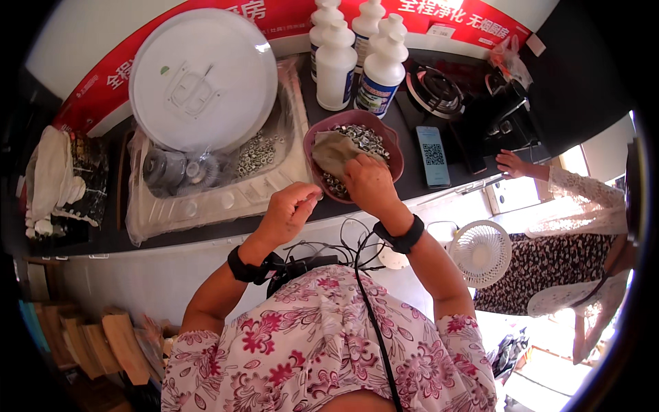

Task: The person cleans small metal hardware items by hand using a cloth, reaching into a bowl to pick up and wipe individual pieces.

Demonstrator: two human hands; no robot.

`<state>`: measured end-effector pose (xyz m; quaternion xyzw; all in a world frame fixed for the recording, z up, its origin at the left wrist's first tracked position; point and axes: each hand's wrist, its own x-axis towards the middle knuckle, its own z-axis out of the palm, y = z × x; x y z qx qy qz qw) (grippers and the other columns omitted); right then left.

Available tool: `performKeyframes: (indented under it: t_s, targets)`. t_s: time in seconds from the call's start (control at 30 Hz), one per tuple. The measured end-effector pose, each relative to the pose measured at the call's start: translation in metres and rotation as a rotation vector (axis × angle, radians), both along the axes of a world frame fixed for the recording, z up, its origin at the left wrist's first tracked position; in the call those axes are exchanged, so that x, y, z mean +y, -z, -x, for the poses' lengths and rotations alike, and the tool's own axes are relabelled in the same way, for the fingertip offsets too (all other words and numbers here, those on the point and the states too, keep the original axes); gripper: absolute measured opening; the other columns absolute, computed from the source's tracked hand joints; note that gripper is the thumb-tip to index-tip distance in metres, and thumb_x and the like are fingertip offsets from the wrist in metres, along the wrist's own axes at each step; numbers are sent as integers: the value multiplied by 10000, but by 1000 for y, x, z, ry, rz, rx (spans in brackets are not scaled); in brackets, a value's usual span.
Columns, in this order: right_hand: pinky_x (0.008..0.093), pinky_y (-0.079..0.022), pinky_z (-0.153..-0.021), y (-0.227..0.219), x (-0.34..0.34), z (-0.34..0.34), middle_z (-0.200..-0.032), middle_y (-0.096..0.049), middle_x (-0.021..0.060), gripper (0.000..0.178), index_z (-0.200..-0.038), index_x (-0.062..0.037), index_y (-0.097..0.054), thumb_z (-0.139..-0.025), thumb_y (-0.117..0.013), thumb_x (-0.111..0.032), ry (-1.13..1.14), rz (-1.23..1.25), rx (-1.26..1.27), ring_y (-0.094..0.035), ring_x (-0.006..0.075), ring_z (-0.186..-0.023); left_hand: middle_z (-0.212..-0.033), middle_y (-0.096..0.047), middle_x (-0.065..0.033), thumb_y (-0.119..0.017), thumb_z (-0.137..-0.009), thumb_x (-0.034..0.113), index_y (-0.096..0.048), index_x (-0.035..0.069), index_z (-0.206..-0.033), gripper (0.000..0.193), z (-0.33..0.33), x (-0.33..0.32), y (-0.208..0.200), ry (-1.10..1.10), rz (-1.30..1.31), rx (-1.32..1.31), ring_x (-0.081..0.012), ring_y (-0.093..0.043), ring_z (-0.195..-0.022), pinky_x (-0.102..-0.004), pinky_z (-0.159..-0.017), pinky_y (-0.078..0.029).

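A mauve plastic bowl (396,145) full of small shiny metal nuts (365,137) stands at the counter's front edge. Over part of the nuts lies a tan-grey cloth (334,152), and my right hand (371,184) grips its near edge, fingers curled and partly hidden. Just left of the bowl, my left hand (290,211) is closed in a pinch; whatever its fingertips hold is too small to make out. Beyond it, more metal nuts (257,154) lie in a plastic-wrapped beige sink (226,204), beside dark round drain fittings (165,168).
A big round white cover (206,75) leans over the sink. White bottles (336,69) stand behind the bowl. To the right are a phone (432,156), a gas burner (436,89) and another person's hand (511,165). Below the counter there are cables (343,240) and a white fan (480,253).
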<state>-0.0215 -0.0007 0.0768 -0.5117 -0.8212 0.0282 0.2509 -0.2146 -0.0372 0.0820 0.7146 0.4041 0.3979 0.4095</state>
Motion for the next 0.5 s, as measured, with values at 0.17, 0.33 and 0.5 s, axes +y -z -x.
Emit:
performKeyframes:
  t_s: [0.17, 0.33, 0.5]
  targets:
    - [358, -414, -591, -6, -3, -11, -714, -541, 117, 93, -762, -28, -499, -714, -558, -82, -59, 137, 451, -546, 277, -669, -883, -544, -127, -500, -745, 3, -516, -25, -960, 218, -12, 11, -7, -11, -39, -18, -170, -532, -757, -238, -642, -426]
    - [230, -376, -513, -24, -10, -22, -659, -485, 52, 83, -818, -18, -492, -787, -531, -84, -98, 331, 752, -464, 100, -577, -1068, -492, -117, -544, -711, 32, -493, 17, -1048, 341, -25, 14, -18, -114, -67, 74, -207, -499, -881, -268, -687, -415]
    - [218, -375, -556, -30, -6, -29, -696, -496, 11, 108, -843, -24, -468, -815, -499, -124, -369, 597, 1092, -447, 74, -638, -1154, -445, -64, -565, -716, 108, -421, 63, -1175, 483, -38, 23, -25, -277, -107, 126, -167, -443, -1004, -271, -764, -375]
